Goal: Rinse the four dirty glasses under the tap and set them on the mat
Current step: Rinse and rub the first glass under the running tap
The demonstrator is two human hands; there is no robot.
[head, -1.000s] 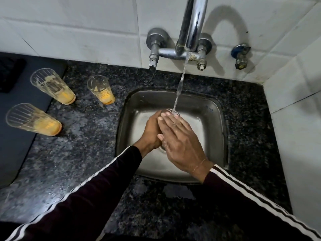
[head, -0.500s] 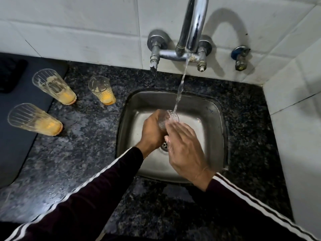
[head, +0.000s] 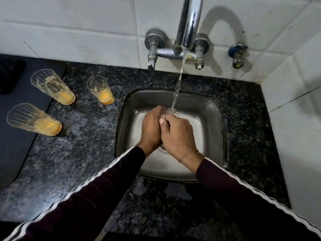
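Under the tap [head: 188,23], over the sink [head: 215,119], both hands now close round one glass [head: 171,112]. Half a second ago the right hand [head: 177,134] lay flat with straight fingers against it; now its fingers curl round the glass, and the left hand [head: 151,129] keeps its grip from the other side. Only the rim shows, water [head: 177,87] landing in it. Reads as rubbing mid-rinse, first glass. Left of the sink, three dirty glasses [head: 52,86] [head: 100,89] [head: 33,119] wait on the surface [head: 83,136] beside the mat [head: 15,136], none rinsed.
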